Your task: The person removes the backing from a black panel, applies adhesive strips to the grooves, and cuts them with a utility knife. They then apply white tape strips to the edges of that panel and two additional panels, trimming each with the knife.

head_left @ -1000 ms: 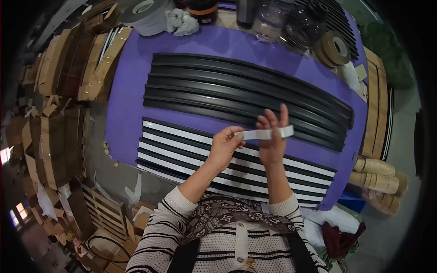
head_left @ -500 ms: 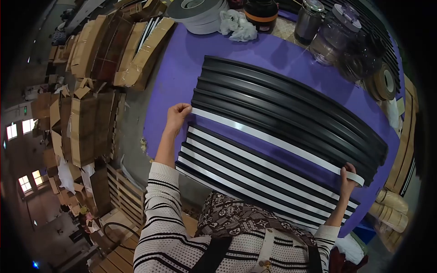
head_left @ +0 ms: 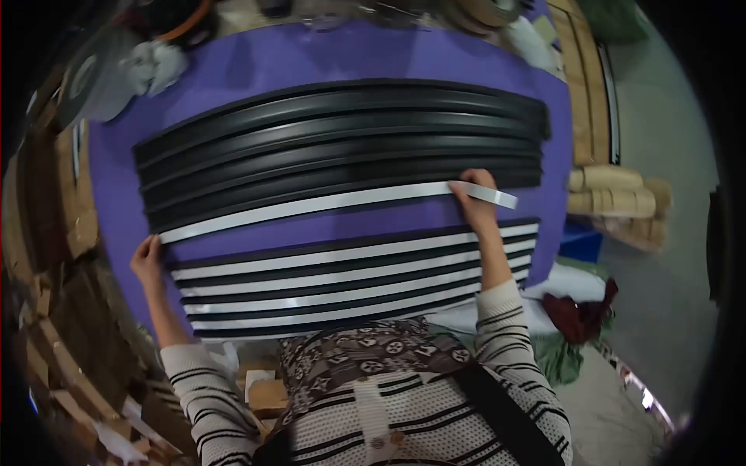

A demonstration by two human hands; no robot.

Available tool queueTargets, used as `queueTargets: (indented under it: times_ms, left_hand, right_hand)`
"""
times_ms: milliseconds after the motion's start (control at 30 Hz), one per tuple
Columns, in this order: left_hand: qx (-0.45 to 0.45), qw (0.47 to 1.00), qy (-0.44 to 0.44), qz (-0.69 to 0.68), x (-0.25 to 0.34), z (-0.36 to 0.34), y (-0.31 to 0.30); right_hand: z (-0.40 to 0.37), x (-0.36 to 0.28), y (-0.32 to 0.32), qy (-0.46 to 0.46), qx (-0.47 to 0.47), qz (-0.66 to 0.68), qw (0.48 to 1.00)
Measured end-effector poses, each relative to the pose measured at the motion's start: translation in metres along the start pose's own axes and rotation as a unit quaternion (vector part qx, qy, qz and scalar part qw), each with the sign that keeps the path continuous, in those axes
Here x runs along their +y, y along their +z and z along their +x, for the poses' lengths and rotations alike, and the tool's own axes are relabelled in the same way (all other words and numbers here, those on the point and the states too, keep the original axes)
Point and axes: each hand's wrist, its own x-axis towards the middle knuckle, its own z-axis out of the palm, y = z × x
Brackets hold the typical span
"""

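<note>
A strip of white tape (head_left: 311, 206) is stretched along the near edge of several long black ribbed trim pieces (head_left: 350, 144). My left hand (head_left: 148, 258) pinches its left end beside the trim's near left corner. Toward the right end, my right hand (head_left: 478, 200) grips the tape, and a loop of it, seemingly the roll (head_left: 501, 199), sticks out past the fingers. Closer to my body lie several black strips with white tape faces (head_left: 334, 283); my right forearm passes over them.
The purple table (head_left: 311, 54) carries crumpled white plastic (head_left: 153, 68), a large grey-white roll (head_left: 93, 81) and tape rolls (head_left: 486, 12) along its far side. Cardboard boxes (head_left: 70, 357) stand at the left. Brown wrapped rolls (head_left: 614, 190) and cloths (head_left: 579, 311) are to the right.
My view has turned to the right, so the table appears rotated and shifted left. Both hands still hold the tape; its roll end now points out more plainly beyond my right hand.
</note>
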Motion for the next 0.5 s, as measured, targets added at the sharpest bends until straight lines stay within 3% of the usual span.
queueTargets:
  times_ms: [433, 500]
  left_hand:
    - [0.027, 0.996, 0.070, 0.045, 0.025, -0.009, 0.005]
    - [0.099, 0.949, 0.018, 0.297, 0.049, -0.020, 0.007]
  right_hand:
    - [-0.001, -0.006, 0.008, 0.009, 0.035, -0.040, 0.999]
    - [-0.002, -0.007, 0.009, 0.006, 0.041, -0.043, 0.998]
